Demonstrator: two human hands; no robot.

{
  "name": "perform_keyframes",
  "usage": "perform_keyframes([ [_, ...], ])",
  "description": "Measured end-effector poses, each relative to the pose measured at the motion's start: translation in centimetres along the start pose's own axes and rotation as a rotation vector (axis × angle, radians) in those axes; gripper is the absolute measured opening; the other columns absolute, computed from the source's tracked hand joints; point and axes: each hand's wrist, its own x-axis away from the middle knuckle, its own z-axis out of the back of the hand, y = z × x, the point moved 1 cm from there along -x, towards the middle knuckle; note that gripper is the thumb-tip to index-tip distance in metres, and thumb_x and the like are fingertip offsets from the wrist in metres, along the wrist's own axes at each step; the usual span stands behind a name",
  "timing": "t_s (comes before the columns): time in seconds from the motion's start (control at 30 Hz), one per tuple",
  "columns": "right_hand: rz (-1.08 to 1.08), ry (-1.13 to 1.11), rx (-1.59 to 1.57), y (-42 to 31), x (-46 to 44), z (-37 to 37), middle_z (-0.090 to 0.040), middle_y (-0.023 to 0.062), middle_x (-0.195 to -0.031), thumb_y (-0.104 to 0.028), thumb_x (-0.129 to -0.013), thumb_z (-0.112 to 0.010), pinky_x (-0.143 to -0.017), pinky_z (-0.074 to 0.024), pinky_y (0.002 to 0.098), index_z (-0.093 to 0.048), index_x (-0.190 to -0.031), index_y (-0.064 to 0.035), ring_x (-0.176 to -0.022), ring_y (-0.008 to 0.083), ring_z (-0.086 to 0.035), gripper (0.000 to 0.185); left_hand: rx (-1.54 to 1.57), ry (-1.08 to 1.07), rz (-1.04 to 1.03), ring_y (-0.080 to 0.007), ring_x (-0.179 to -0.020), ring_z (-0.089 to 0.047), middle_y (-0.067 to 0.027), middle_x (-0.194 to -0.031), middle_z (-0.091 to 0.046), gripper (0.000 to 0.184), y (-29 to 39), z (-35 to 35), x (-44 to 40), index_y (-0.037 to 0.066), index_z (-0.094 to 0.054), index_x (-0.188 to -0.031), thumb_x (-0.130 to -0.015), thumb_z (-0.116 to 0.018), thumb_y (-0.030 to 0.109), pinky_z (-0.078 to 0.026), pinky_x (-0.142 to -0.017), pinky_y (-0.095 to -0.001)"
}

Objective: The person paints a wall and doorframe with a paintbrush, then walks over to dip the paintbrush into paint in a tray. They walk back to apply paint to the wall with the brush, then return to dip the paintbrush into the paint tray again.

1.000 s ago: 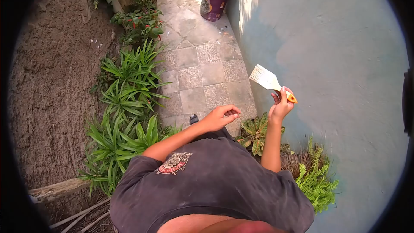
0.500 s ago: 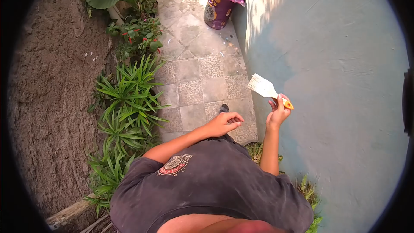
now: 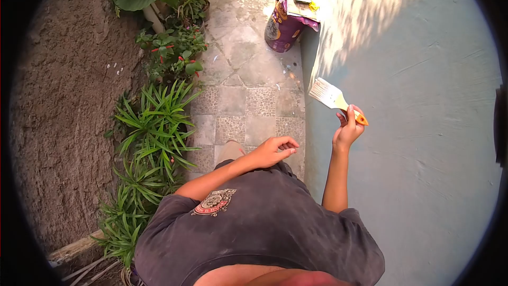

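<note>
In my right hand (image 3: 347, 128) is a flat paintbrush (image 3: 328, 94), held by its yellow-orange handle with the pale, paint-coated bristles pointing up and to the left. The brush is in front of the blue-grey wall's lower left edge, and I cannot tell whether it touches. My left hand (image 3: 276, 151) hangs in front of my torso over the tiled path, fingers loosely curled and apart, with nothing in it.
The tiled path (image 3: 233, 100) runs ahead between leafy plants (image 3: 151, 114) and the blue-grey wall (image 3: 413, 127). A purple pot (image 3: 283, 29) with things on top stands by the wall ahead. Rough brown ground (image 3: 69, 111) lies at the left; a wooden piece (image 3: 76, 249) is at lower left.
The purple pot appears larger and closer, and the ferny plants by the wall have left view. A leg now shows beside my left forearm. The brush stays in my right hand.
</note>
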Motion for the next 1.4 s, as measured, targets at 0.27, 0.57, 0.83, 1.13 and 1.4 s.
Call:
perform_keyframes([
  [0.27, -0.033, -0.062, -0.004, 4.9, -5.7, -11.0, -0.063, 0.0087, -0.094, -0.009, -0.09, -0.063, -0.061, -0.0554, 0.0267, -0.059, -0.102, -0.0002, -0.081, 0.0191, -0.066, 0.016, 0.029, 0.025, -0.027, -0.0137, -0.091, -0.063, -0.0076, -0.101, -0.069, 0.022, -0.1, 10.1, -6.5, 0.001, -0.061, -0.112, -0.093, -0.057, 0.012, -0.048, -0.082, -0.0292],
  [0.57, 0.013, -0.045, -0.03, 9.9, -11.1, -24.0, -0.063, 0.0088, -0.09, -0.007, -0.088, -0.065, -0.057, -0.0567, 0.0251, -0.061, -0.098, 0.0012, -0.076, 0.0169, -0.066, 0.013, -0.005, 0.04, -0.063, -0.0151, -0.093, -0.063, -0.0079, -0.099, -0.068, 0.022, 0.9, 25.2, -11.7, 0.001, -0.06, -0.112, -0.093, -0.056, 0.012, -0.048, -0.084, -0.03],
  [0.83, -0.043, -0.013, 0.044, 14.8, -14.2, -29.7, -0.064, 0.0083, -0.09, -0.008, -0.089, -0.064, -0.057, -0.0557, 0.0243, -0.06, -0.101, 0.0003, -0.075, 0.0172, -0.067, 0.016, -0.002, -0.026, -0.026, -0.0146, -0.093, -0.063, -0.0068, -0.099, -0.068, 0.022, 0.4, 32.3, -15.9, 0.001, -0.06, -0.112, -0.094, -0.055, 0.013, -0.048, -0.084, -0.0296],
  [1.13, -0.03, 0.072, 0.046, 19.1, -25.5, -35.8, -0.063, 0.0078, -0.089, -0.008, -0.087, -0.066, -0.054, -0.057, 0.0239, -0.061, -0.096, 0.0009, -0.075, 0.0155, -0.066, 0.014, -0.017, -0.042, -0.039, -0.0145, -0.091, -0.063, -0.0073, -0.1, -0.069, 0.022, -0.3, 40.9, -27.1, 0.001, -0.06, -0.112, -0.094, -0.056, 0.015, -0.048, -0.081, -0.0292],
  [1.4, 0.014, 0.049, 0.02, 21.1, -37.2, -44.7, -0.063, 0.0082, -0.09, -0.008, -0.087, -0.066, -0.055, -0.0562, 0.0242, -0.062, -0.096, 0.0017, -0.074, 0.0151, -0.065, 0.014, -0.02, 0.046, 0.002, -0.0126, -0.09, -0.062, -0.0066, -0.1, -0.068, 0.024, 2.7, 48.7, -38.2, 0.001, -0.06, -0.114, -0.094, -0.056, 0.015, -0.049, -0.08, -0.0283],
])
